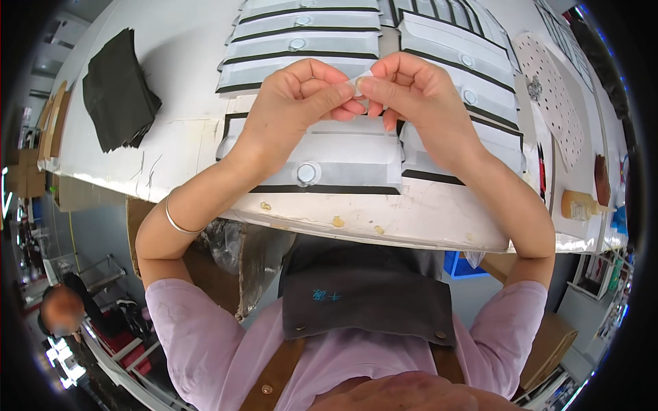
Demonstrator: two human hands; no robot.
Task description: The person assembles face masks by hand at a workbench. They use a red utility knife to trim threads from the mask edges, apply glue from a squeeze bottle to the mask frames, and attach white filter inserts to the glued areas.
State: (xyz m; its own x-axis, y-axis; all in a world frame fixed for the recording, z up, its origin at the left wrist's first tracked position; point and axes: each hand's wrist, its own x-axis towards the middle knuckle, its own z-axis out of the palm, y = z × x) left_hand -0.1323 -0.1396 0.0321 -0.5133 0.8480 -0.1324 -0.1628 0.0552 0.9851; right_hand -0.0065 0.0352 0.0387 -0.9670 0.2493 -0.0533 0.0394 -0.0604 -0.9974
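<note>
My left hand (295, 103) and my right hand (428, 99) meet above the middle of the table. Both pinch a small, thin white piece (359, 80) between thumb and fingers; its exact kind is too small to make out. Below my hands lies a light grey flat panel (343, 152) with black edges. A round whitish disc (306, 173) sits on its grey strip. Further overlapping panels (301, 68) with similar discs lie in a row beyond my left hand. Another row of panels (458, 85) stretches away on the right, partly covered by my right hand.
A stack of black sheets (118, 92) lies at the left of the white table (185, 130). On the right are a perforated white board (548, 89) and a bottle of amber liquid (581, 205). Dried yellowish blobs (338, 221) mark the near edge. Another person (62, 312) is at lower left.
</note>
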